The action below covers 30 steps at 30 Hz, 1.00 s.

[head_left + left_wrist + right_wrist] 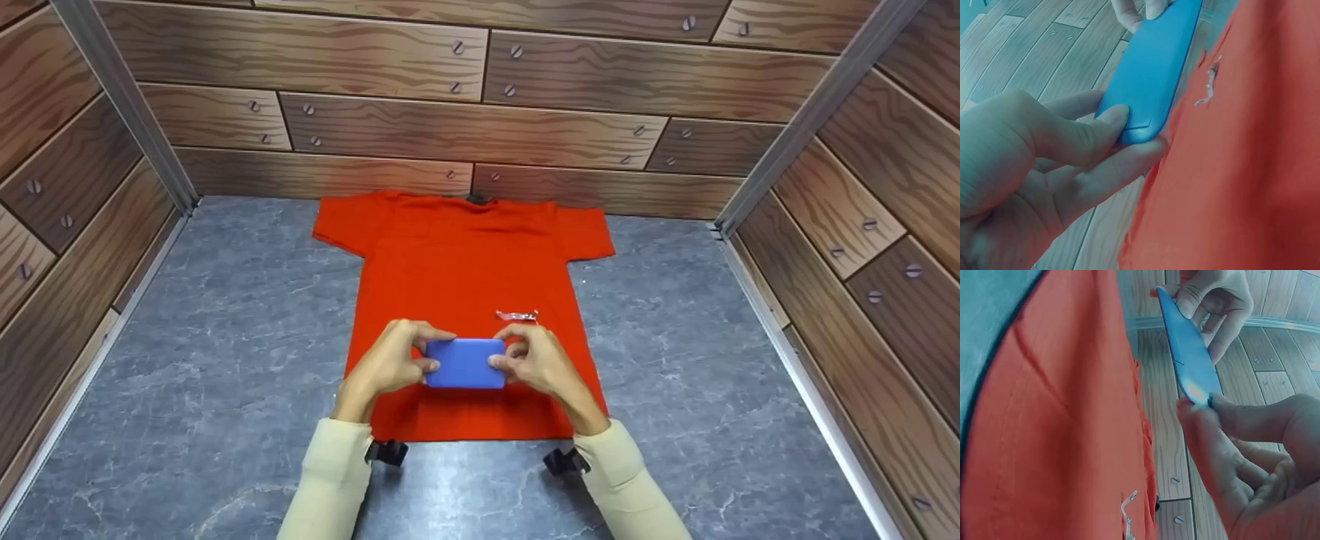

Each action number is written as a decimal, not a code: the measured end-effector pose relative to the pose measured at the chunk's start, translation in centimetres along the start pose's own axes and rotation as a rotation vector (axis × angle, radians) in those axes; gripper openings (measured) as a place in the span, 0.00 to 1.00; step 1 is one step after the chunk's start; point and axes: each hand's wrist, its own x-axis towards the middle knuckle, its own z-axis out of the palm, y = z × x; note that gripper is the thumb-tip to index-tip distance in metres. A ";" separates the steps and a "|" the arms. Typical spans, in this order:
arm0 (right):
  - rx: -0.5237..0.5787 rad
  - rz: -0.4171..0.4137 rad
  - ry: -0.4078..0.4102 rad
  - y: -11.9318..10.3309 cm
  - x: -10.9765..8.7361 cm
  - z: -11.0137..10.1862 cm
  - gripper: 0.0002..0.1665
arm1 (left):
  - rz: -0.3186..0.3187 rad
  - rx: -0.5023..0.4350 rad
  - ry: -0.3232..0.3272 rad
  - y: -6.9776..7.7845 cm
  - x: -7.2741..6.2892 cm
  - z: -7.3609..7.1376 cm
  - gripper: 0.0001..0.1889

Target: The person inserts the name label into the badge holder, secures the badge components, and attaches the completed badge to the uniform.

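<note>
A flat blue rectangular case (466, 364) with rounded corners is held level above the red T-shirt (457, 277). My left hand (391, 361) pinches its left end, thumb on the near face and fingers along the edge. At the opposite end, my right hand (537, 364) pinches it between thumb and fingers. A thin seam line crosses the case (1148, 73) close to the left thumb in the left wrist view. On the shirt, just beyond the right hand, lies a small shiny silver piece (517, 316), narrow and slightly bent in the right wrist view.
The T-shirt is spread flat, collar toward the back wall (420, 127), on a grey marbled surface (247, 337). Wood-patterned panels (847, 202) enclose the back and both sides, with metal rails (817, 112) at the corners.
</note>
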 end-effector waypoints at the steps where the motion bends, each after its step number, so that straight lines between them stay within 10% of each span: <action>1: 0.007 -0.007 -0.004 0.0 0.0 0.0 0.12 | 0.008 -0.006 -0.002 0.1 0.0 0.0 0.24; 30: 0.112 0.099 -0.029 0.3 0.5 0.2 0.13 | 0.053 0.043 -0.009 1.0 0.5 1.9 0.30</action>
